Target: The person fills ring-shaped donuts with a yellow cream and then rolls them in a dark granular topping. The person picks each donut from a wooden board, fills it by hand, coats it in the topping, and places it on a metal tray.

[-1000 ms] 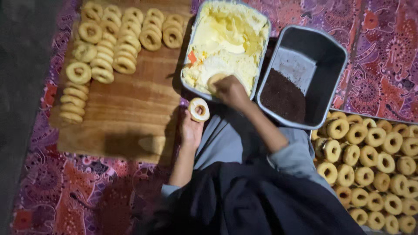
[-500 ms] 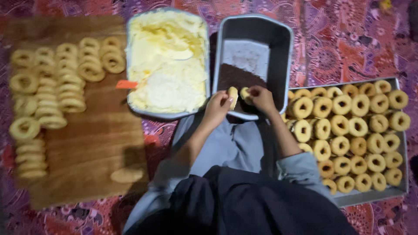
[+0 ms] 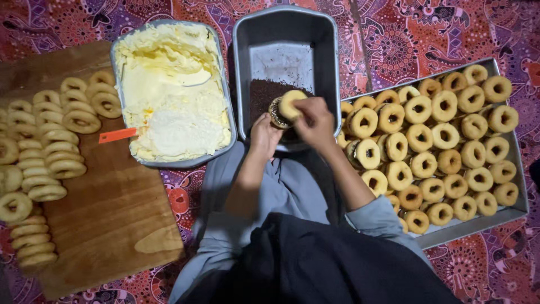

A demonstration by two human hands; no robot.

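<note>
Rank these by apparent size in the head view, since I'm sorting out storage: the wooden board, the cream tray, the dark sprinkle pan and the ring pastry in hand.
1. Wooden board, though partly cut off by the frame.
2. Cream tray and dark sprinkle pan: too alike to rank.
3. Ring pastry, held by both hands, by far the smallest.

We see both forearms stretched forward from grey sleeves pushed up to the elbows, the wrists drawing in toward each other so the hands meet ahead of the lap. Our bare left hand (image 3: 264, 134) lies palm inward, fingers curled up and closed from the left and beneath. Our bare right hand (image 3: 316, 121) is turned knuckles-up, wrist slightly bent, its fingers (image 3: 304, 107) and thumb pinched shut from the right and above. The two hands almost touch at the fingertips, the right a little higher than the left.
</note>
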